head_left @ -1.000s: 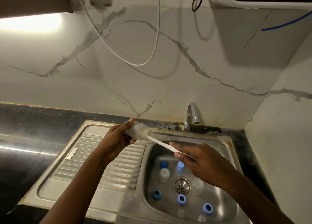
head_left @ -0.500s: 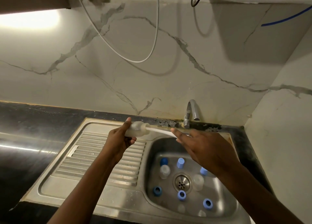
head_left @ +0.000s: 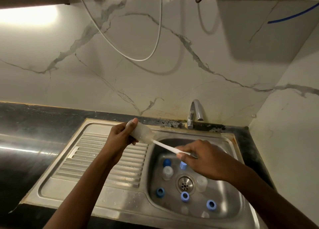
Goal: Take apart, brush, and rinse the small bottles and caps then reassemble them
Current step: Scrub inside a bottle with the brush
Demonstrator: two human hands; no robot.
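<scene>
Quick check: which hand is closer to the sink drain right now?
Right. The right hand, pinching the brush handle, is over the basin just beyond the drain; the left hand, gripping the clear bottle, is off to the left over the ribbed drainboard.

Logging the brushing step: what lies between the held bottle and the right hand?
Head view: a white brush handle runs from the bottle, held by the left hand, to the right hand.
</scene>
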